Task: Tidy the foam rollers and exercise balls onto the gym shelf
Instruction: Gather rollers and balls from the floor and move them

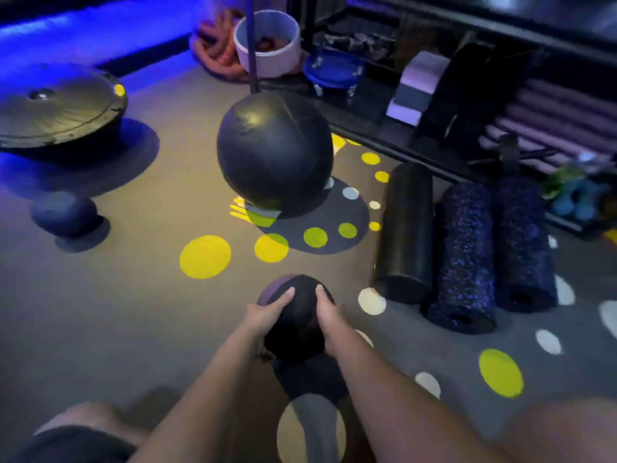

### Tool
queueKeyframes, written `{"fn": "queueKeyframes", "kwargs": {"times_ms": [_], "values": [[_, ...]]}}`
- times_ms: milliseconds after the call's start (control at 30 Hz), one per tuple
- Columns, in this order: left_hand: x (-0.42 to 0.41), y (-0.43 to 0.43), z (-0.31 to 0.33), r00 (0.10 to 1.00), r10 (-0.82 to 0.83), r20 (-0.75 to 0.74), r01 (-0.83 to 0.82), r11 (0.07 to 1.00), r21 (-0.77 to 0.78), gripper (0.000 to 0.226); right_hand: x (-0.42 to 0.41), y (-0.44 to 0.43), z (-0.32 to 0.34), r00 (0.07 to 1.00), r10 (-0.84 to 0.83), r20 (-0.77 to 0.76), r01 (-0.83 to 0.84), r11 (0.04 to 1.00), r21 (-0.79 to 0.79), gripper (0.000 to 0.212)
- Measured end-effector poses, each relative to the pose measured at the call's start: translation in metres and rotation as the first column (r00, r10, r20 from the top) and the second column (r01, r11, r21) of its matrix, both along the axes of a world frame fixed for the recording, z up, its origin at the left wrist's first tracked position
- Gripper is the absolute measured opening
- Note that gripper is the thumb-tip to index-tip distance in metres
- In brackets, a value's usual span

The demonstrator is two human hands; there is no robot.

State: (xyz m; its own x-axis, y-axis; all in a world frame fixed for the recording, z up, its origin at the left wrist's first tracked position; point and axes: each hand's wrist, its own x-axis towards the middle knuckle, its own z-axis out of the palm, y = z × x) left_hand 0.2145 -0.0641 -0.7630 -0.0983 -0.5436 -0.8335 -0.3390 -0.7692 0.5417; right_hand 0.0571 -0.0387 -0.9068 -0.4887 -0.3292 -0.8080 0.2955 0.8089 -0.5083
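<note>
**Finding.** The small ball (297, 325) is well short of the gym shelf (364, 108) and appears to be lifted off the floor. The left hand (268, 312) and right hand (329, 317) each curl against one side of it, fingers over the top.

**Risk.** The hold relies on side pressure alone, so the ball may slip and roll off. The large ball (275, 152) and three foam rollers (465, 259) lie on the floor just before the shelf and could obstruct the approach or be kicked.

**Containers.**
- The white tub (267, 58) beside the shelf's left end holds brownish items (too blurred to identify).
- The shelf's lowest tier carries pale foam blocks (417, 85) and purple rolls (561, 121). Spare room looks limited.
</note>
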Motion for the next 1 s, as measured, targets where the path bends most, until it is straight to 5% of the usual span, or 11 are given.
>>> {"fn": "queueKeyframes", "kwargs": {"times_ms": [100,200,300,400,500,733,900,1000], "values": [[-0.011,0.005,-0.010,0.993,0.006,-0.114,0.007,0.994,0.112,0.121,-0.035,-0.006,-0.086,0.962,-0.161,0.220,0.176,0.983,-0.050,0.143],[-0.016,-0.027,-0.069,0.994,0.083,-0.071,-0.081,0.996,0.027,0.146,-0.005,0.009,0.050,0.933,-0.178,0.312,0.212,0.974,-0.078,0.109],[-0.012,-0.031,-0.010,0.989,0.115,-0.089,-0.125,0.985,-0.116,0.106,0.013,0.008,0.156,0.908,-0.298,0.293,0.355,0.920,-0.164,0.062],[-0.001,-0.037,0.013,0.974,0.139,-0.180,-0.184,0.947,-0.262,0.048,0.018,-0.006,0.177,0.961,-0.068,-0.267,0.013,0.979,-0.201,0.053],[0.017,-0.051,0.015,0.978,0.130,-0.165,-0.181,0.922,-0.343,0.030,0.029,-0.019,0.182,0.675,0.438,-0.593,-0.548,0.836,-0.006,0.048],[0.070,-0.121,0.039,0.987,0.141,0.077,-0.089,0.879,-0.469,0.031,0.026,-0.097,0.215,0.281,0.720,-0.635,-0.799,0.542,0.261,0.054],[0.088,-0.157,0.067,0.973,0.220,0.068,-0.161,0.859,-0.487,0.025,0.015,-0.142,0.224,0.210,0.697,-0.685,-0.834,0.493,0.246,0.052],[0.079,-0.154,0.066,0.969,0.226,0.097,-0.150,0.857,-0.492,0.020,0.022,-0.150,0.186,0.049,0.786,-0.617,-0.899,0.304,0.316,0.080]]}}
